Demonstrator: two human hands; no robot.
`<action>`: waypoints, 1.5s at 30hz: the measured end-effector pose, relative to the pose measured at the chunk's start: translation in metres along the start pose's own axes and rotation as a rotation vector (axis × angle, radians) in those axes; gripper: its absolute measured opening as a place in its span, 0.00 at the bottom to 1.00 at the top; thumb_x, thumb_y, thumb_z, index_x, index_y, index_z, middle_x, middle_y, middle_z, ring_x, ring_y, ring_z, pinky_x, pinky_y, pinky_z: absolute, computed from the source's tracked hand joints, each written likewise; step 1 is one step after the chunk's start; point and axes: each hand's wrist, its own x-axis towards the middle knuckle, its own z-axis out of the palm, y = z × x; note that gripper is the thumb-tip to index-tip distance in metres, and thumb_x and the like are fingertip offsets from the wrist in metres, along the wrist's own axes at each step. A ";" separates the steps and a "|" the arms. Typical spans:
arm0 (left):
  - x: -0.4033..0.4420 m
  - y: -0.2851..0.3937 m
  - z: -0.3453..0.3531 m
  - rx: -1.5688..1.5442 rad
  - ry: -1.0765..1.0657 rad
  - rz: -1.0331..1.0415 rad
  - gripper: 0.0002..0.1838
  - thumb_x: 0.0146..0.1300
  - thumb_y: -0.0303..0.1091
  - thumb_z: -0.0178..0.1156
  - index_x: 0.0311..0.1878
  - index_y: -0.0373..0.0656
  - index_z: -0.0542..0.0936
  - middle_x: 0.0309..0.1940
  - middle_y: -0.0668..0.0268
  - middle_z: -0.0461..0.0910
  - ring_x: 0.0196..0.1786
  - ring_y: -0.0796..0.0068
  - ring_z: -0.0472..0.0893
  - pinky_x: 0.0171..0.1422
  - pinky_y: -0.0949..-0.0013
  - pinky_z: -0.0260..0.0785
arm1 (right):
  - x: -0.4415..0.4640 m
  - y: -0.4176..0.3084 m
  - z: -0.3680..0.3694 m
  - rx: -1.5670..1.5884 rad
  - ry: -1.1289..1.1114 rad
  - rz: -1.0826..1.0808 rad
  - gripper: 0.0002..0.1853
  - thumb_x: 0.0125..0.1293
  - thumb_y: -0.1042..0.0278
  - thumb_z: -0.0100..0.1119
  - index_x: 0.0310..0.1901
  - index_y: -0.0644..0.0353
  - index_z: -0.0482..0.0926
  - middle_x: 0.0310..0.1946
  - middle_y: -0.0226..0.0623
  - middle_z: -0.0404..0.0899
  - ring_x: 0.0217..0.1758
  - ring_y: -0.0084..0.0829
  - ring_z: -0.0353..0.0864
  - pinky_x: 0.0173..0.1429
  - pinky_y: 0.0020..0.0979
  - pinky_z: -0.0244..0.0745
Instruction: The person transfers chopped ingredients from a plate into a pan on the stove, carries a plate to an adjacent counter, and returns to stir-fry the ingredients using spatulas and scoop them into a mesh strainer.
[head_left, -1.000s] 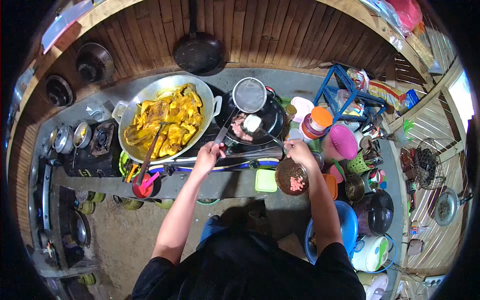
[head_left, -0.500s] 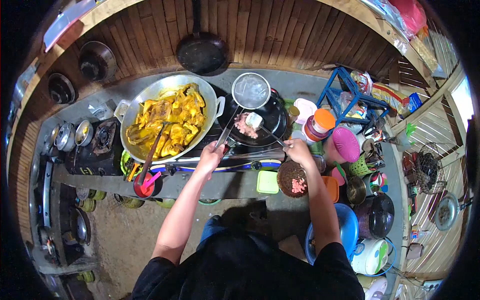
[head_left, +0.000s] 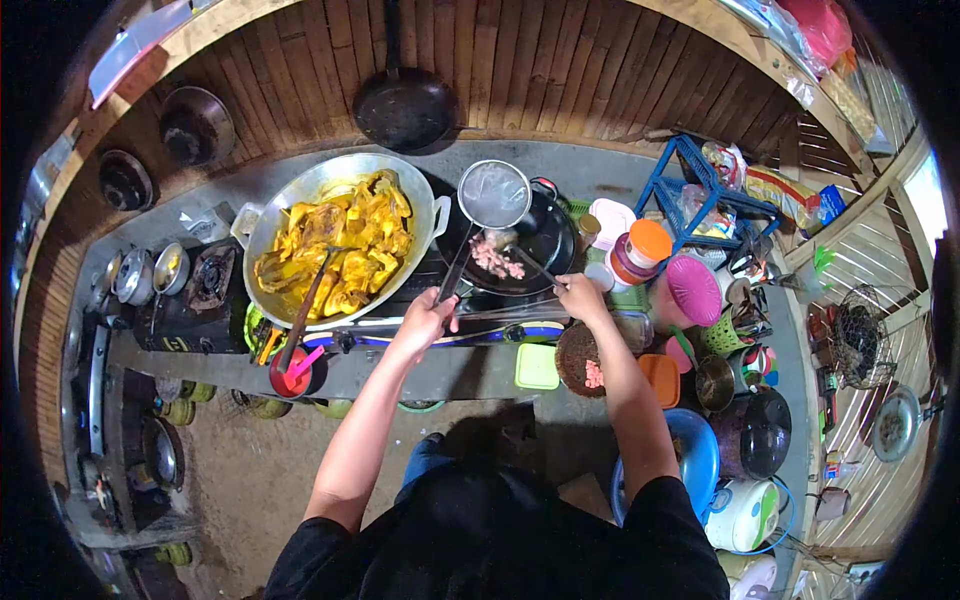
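My left hand (head_left: 424, 322) is closed around the handle of a round mesh strainer (head_left: 495, 194), which hangs over the far left part of a black frying pan (head_left: 548, 235). Pinched in my right hand (head_left: 583, 297) is the thin handle of a spatula (head_left: 538, 267). Its blade reaches into the pan beside small pink chopped pieces (head_left: 495, 258), partly hidden under the strainer's rim. Near my right forearm a brown bowl (head_left: 572, 362) holds more pink pieces, partly covered by the arm.
Left of the pan stands a large metal wok (head_left: 262, 290) with yellow chicken pieces and a wooden-handled utensil. A lime-green container (head_left: 537, 366) lies at the counter's front edge. Lidded tubs (head_left: 650, 242), a blue rack (head_left: 668, 190) and a blue basin (head_left: 697, 440) crowd the right side.
The spatula blade has turned and dropped among the pink pieces, which lie more spread out. My right hand has shifted slightly left and up. The strainer has moved a little left and nearer.
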 end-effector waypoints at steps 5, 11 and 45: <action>0.016 -0.028 -0.004 0.101 0.116 0.041 0.09 0.70 0.38 0.56 0.41 0.42 0.77 0.25 0.64 0.80 0.22 0.75 0.74 0.28 0.70 0.63 | -0.021 0.010 -0.025 0.103 -0.101 -0.019 0.15 0.60 0.63 0.61 0.48 0.56 0.85 0.39 0.51 0.83 0.46 0.50 0.83 0.53 0.43 0.76; 0.011 -0.027 0.001 0.572 0.322 0.271 0.13 0.67 0.41 0.59 0.43 0.40 0.79 0.24 0.60 0.78 0.29 0.69 0.76 0.36 0.63 0.66 | -0.044 0.001 -0.061 -0.102 0.057 -0.002 0.14 0.63 0.68 0.55 0.48 0.56 0.83 0.36 0.55 0.82 0.42 0.54 0.82 0.49 0.48 0.77; 0.006 -0.027 0.003 0.848 0.405 0.181 0.16 0.68 0.46 0.55 0.46 0.43 0.77 0.31 0.50 0.83 0.40 0.45 0.82 0.54 0.46 0.66 | -0.012 0.006 -0.007 0.147 0.077 -0.052 0.15 0.62 0.68 0.59 0.49 0.63 0.82 0.40 0.57 0.81 0.45 0.52 0.82 0.52 0.44 0.76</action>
